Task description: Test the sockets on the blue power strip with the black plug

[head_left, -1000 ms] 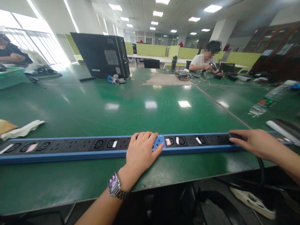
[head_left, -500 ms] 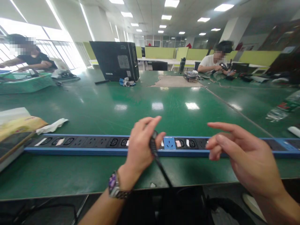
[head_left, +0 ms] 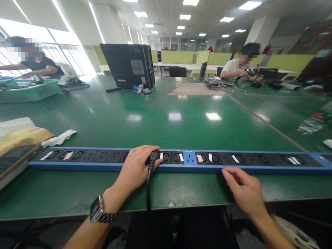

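Observation:
A long power strip [head_left: 192,169] with a blue frame and black sockets lies across the front of the table. My left hand [head_left: 135,166], wearing a watch [head_left: 100,211] on its wrist, is over the strip left of the middle. Its fingers are closed around a black power plug [head_left: 152,159], whose cord [head_left: 148,192] hangs down over the table's front edge. I cannot tell whether the plug sits in a socket. My right hand [head_left: 245,192] is at the strip's front edge, right of the blue socket, fingers curled together with nothing visible in them.
A computer case [head_left: 129,67] stands at the back beside gloves [head_left: 141,90]. A green basket [head_left: 31,92] and packages [head_left: 23,133] are on the left, with a bottle [head_left: 315,119] on the right. Two people sit across the table, one [head_left: 43,65] left, one [head_left: 234,69] right.
My left hand has come down and left onto the strip with the plug. The right hand has drawn down and back, and its extended index finger has curled in.

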The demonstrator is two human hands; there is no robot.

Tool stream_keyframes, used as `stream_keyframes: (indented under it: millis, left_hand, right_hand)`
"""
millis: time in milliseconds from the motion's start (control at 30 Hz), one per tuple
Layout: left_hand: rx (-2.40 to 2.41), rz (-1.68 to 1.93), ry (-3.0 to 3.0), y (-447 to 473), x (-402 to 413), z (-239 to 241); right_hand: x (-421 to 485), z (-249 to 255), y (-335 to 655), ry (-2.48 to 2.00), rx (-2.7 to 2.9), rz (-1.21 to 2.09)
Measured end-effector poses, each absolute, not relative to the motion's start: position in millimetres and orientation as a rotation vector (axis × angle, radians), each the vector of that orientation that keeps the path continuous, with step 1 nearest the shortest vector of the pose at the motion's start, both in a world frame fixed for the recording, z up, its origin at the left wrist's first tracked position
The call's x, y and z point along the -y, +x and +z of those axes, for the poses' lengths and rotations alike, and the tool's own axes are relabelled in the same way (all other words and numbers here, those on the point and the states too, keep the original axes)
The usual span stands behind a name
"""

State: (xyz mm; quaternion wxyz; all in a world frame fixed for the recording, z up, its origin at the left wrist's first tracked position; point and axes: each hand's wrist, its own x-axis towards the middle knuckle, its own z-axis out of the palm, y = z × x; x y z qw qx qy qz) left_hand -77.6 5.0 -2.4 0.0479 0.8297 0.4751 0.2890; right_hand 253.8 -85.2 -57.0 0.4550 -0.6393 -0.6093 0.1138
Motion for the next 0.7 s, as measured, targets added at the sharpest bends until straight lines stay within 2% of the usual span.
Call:
stream_keyframes:
  millis: [267, 433, 567, 700]
  left_hand:
    - [-1.326, 0.712, 2.553, -100, -8, 9]
    - [-1.2, 1.201, 2.275, -49, -1, 21]
    - [-0.956, 1.053, 2.338, 6, 0, 16]
    - [-1.108, 0.916, 2.4, 20, -1, 5]
  right_hand:
    - [84, -56, 251, -1.576, 1.552, 0.213]
    - [82, -54, 248, -1.565, 1.582, 0.178]
    - [82, -55, 248, -1.549, 1.588, 0.179]
    - [82, -54, 248, -1.549, 1.592, 0.194]
